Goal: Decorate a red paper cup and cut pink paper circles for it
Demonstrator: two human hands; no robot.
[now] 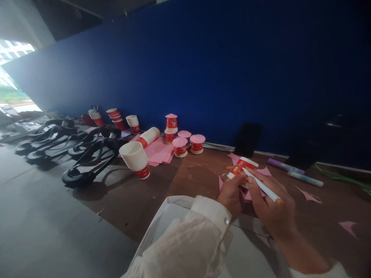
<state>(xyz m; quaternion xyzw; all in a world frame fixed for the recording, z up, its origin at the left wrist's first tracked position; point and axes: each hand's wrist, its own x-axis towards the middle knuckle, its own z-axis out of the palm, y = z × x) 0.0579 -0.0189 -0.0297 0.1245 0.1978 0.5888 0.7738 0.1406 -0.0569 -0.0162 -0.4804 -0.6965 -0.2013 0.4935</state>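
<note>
My left hand (232, 194) is closed around a red and white paper cup (238, 166) lying tilted on its side. In my right hand (274, 202) is a white marker pen (265, 186) with an orange end, its tip touching or very near the cup's red side. Pink paper scraps (264, 171) lie under and around the cup. Part of the cup is hidden behind my fingers.
Beyond my left hand stand several cut-down red cups with pink paper discs on top (180, 146). Pink sheets (159, 150), a cup stack (135, 158) and black headsets (87, 166) lie further left. Right are a purple marker (285, 166) and a blue wall (232, 69) behind.
</note>
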